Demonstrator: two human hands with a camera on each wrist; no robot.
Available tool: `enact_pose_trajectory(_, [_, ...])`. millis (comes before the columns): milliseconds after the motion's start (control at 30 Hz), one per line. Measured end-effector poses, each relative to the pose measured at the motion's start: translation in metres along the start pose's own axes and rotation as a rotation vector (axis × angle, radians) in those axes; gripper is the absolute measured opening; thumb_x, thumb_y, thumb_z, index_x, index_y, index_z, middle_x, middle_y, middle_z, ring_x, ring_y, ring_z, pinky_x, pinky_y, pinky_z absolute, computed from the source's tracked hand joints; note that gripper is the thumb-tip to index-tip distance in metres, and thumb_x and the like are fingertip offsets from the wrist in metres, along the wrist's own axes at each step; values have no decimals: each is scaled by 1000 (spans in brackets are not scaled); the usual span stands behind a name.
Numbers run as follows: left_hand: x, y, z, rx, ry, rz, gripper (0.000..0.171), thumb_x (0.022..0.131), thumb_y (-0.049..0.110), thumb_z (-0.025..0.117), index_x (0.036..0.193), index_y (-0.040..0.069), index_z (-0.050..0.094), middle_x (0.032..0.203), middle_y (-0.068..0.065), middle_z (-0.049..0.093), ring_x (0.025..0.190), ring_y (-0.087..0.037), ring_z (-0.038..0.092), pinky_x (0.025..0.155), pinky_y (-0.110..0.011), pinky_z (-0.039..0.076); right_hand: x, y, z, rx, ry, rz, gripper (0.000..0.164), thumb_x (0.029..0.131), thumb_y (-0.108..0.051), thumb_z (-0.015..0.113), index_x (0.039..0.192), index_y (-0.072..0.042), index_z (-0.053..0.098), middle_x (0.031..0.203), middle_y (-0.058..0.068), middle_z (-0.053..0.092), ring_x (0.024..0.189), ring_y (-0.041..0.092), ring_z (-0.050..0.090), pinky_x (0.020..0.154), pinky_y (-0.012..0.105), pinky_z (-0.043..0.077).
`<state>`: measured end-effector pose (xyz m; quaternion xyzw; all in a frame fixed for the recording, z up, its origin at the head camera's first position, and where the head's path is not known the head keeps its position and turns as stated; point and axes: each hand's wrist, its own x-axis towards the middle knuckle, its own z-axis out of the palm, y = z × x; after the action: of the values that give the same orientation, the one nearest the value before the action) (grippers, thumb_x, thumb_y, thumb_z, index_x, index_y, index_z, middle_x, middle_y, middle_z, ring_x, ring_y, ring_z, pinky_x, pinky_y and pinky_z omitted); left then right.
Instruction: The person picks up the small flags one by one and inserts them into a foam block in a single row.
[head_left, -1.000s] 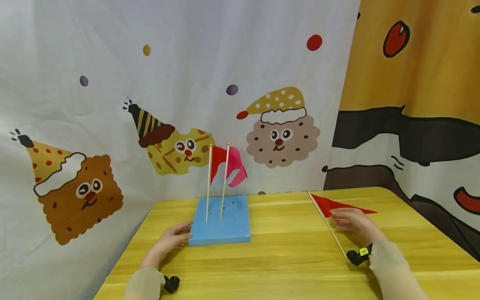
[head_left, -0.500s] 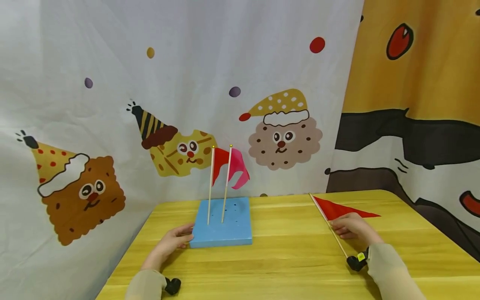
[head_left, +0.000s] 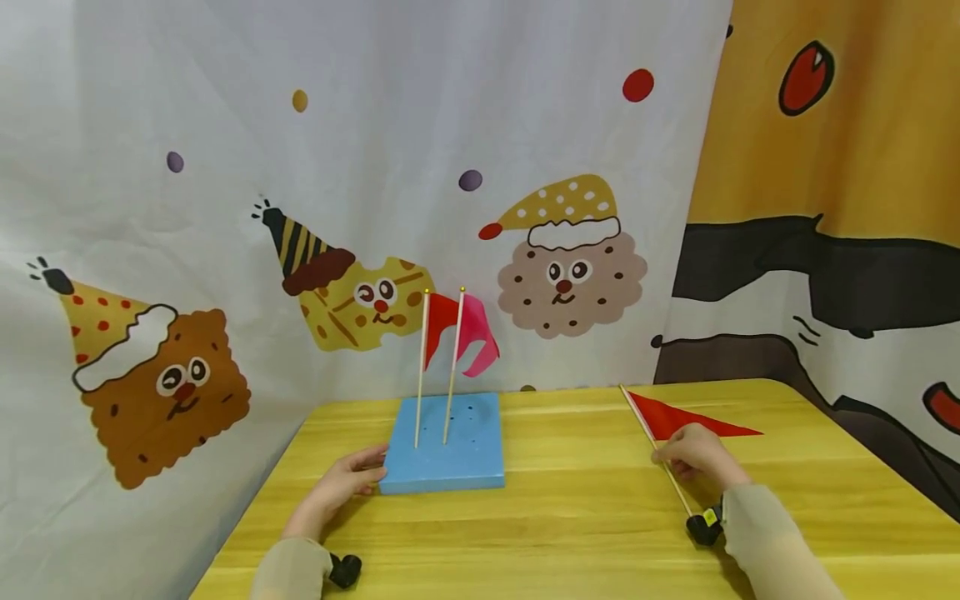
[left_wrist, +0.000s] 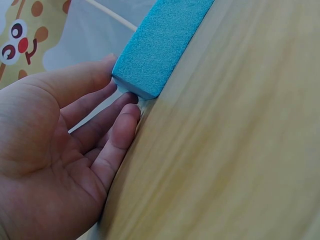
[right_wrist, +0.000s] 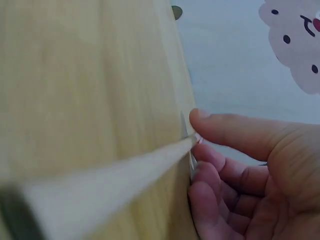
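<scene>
A blue foam block (head_left: 472,467) lies on the table, with a red flag (head_left: 441,321) and a pink flag (head_left: 476,327) upright in it on thin sticks. At the block's left side rests my left hand (head_left: 347,482), fingers loosely bent; the left wrist view has its thumb tip touching a corner of the foam block (left_wrist: 160,50). Off to the right, a second, triangular red flag (head_left: 675,417) lies slanted on the table. My right hand (head_left: 699,454) pinches its wooden stick (right_wrist: 145,160) between thumb and index finger, just below the cloth.
Small holes dot the block's top. The yellow wood-grain table (head_left: 525,542) reaches back to a white curtain (head_left: 375,125) printed with cartoon biscuits, which hangs behind and to the left. A yellow and black patterned cloth (head_left: 840,167) hangs at the right.
My right hand has moved from over the red cloth down to the stick, and its fingers have closed on it. The left hand stays at the block.
</scene>
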<state>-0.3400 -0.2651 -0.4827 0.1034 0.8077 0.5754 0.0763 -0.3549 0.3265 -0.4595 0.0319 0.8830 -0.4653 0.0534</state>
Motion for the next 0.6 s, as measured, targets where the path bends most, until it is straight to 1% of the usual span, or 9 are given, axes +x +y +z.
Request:
enact_pose_trajectory(100, [0, 0, 0, 6, -3, 4, 60, 96, 20, 64, 147, 1, 40, 141, -29, 42, 108, -25, 57, 78, -35, 50, 1, -1, 3, -30, 14, -1, 42, 77, -11, 80, 53, -12, 45, 49, -1, 36, 46, 14, 38, 45, 26, 39])
enact_pose_trajectory(200, [0, 0, 0, 10, -6, 6, 59, 96, 21, 63, 147, 0, 40, 141, -30, 42, 107, -25, 57, 78, -35, 50, 1, 0, 5, -32, 20, -13, 45, 77, -9, 78, 52, -14, 40, 48, -2, 33, 44, 13, 34, 44, 25, 36])
enact_pose_trajectory(433, [1, -1, 0, -8, 1, -6, 61, 95, 21, 65, 147, 1, 41, 141, -29, 42, 107, -26, 57, 78, -36, 50, 1, -1, 6, -111, 64, -49, 40, 75, -10, 76, 51, -13, 44, 47, -2, 40, 41, 13, 41, 43, 26, 39])
enact_pose_trajectory(600, [2, -3, 0, -13, 0, 3, 61, 94, 22, 66, 146, 0, 41, 141, -29, 42, 106, -26, 57, 77, -36, 51, -1, -3, 7, -108, 70, -49, 39, 75, -12, 75, 51, -13, 45, 47, -3, 39, 42, 12, 40, 43, 27, 39])
